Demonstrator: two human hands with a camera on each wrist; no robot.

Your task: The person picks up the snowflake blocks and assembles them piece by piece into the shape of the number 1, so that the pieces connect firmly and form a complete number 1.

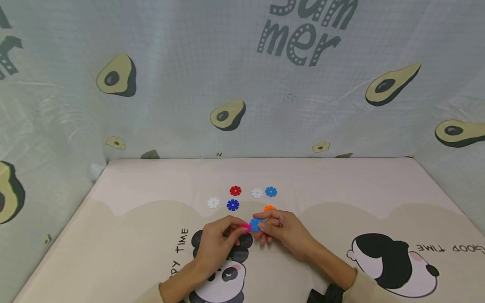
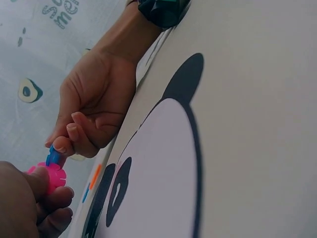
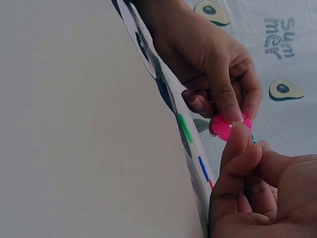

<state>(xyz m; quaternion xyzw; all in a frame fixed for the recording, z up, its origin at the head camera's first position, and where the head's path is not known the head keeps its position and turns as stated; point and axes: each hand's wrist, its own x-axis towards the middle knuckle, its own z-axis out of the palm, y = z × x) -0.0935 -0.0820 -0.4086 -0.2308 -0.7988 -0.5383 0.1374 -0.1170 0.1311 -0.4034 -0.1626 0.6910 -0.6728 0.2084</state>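
Between finger and thumb, my left hand pinches a pink notched snowflake disc. My right hand pinches a light-blue snowflake disc, which meets the pink one edge to edge. In the left wrist view the blue disc stands at an angle to the pink disc; whether their slots are interlocked I cannot tell. Fingers cover most of the blue disc in the right wrist view. Just behind my right fingers lies an orange disc, partly hidden.
Beyond the hands lie a red disc, a dark-blue disc, two white discs and another light-blue disc. A green disc shows in the right wrist view. An avocado-print curtain stands behind the table.
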